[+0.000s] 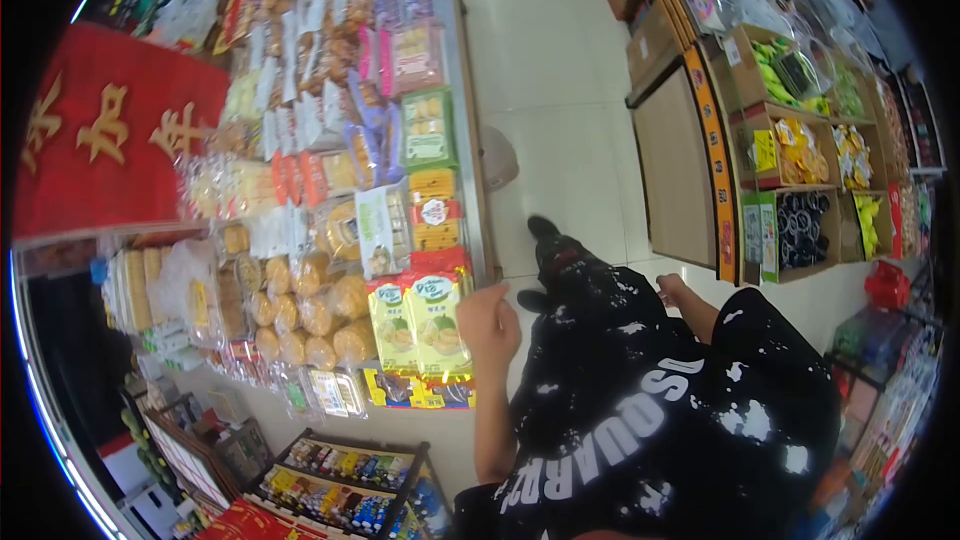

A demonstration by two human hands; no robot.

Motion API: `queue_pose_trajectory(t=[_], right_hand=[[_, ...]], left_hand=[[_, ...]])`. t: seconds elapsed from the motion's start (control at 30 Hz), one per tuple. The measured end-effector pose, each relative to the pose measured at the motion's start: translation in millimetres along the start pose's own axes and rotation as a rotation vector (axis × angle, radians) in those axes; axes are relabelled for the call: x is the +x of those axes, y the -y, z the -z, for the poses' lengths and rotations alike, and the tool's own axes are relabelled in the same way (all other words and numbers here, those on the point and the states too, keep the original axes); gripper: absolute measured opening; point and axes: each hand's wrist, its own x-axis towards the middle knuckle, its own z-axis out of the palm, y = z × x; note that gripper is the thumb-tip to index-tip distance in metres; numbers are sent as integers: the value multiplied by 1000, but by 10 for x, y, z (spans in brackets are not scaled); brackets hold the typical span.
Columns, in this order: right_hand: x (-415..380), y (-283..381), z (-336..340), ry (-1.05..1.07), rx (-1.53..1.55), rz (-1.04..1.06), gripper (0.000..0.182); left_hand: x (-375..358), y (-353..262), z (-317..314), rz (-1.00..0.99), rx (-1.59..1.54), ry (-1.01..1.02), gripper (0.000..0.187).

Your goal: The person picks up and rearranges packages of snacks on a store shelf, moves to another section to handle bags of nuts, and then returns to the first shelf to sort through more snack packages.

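Note:
My left hand (488, 325) is at the right edge of the display counter, its fingers curled in. It lies against the side of a yellow-green snack packet (440, 325), and whether it grips anything is hidden. A second similar packet (396, 328) lies just left of that one. Round packaged buns (315, 312) are piled farther left. On the other side of my body, my right hand (672, 290) hangs low over the aisle, small and partly hidden by the black shirt. Its fingers are too unclear to read.
Packaged breads and cakes (428, 128) cover the counter, with a red sign (110, 135) at its left. The tiled aisle (545, 80) runs ahead. Boxes of yellow packets (800, 152) stand on the right. A low snack rack (340, 480) is at the bottom.

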Motion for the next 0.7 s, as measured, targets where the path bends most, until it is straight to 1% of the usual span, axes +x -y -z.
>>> queue_pose_trajectory(t=[0.03, 0.07, 0.1, 0.17, 0.2, 0.23, 0.27, 0.3, 0.4, 0.43, 0.5, 0.53, 0.6, 0.63, 0.7], right_hand=[[58, 35, 24, -6, 48, -9, 21], [99, 105, 28, -8, 58, -29, 21], [148, 239, 23, -5, 0, 14, 22], [311, 609, 49, 24, -114, 88, 27], [458, 826, 31, 50, -167, 117, 33], [699, 1052, -1, 65, -110, 170, 33], [886, 1254, -8, 81, -55, 218, 34], [908, 1541, 56, 90, -37, 246, 35], [722, 2518, 341, 152, -8, 368, 36], [676, 2806, 443, 145, -1, 367, 36], [640, 3277, 714, 113, 108, 481, 37], [629, 3453, 852, 111, 104, 477, 37], [653, 3773, 1088, 67, 256, 448, 36], [761, 3853, 1181, 67, 243, 451, 36], [978, 3950, 1304, 75, 309, 311, 34]], left_hand=[[-18, -7, -138, 18, -116, 110, 23], [-121, 44, -288, 75, -138, 204, 20], [-218, 127, -459, 78, -144, 220, 20], [-435, 388, -829, 716, -454, 463, 25], [-617, 671, -991, 938, -536, 546, 27], [-812, 962, -1176, 1158, -612, 623, 29], [-1064, 1194, -1320, 938, -419, 639, 27], [-1236, 1353, -1502, 719, -233, 647, 30], [-987, 1378, -1821, 714, -184, 703, 29], [-925, 1485, -1816, 693, -169, 725, 29], [-758, 1607, -1921, 663, -140, 760, 29], [-778, 1615, -1920, 654, -126, 777, 29], [-836, 1752, -1738, 640, -99, 801, 29], [-906, 1840, -1618, 636, -86, 808, 29], [-995, 1994, -1389, 638, -70, 809, 28]])
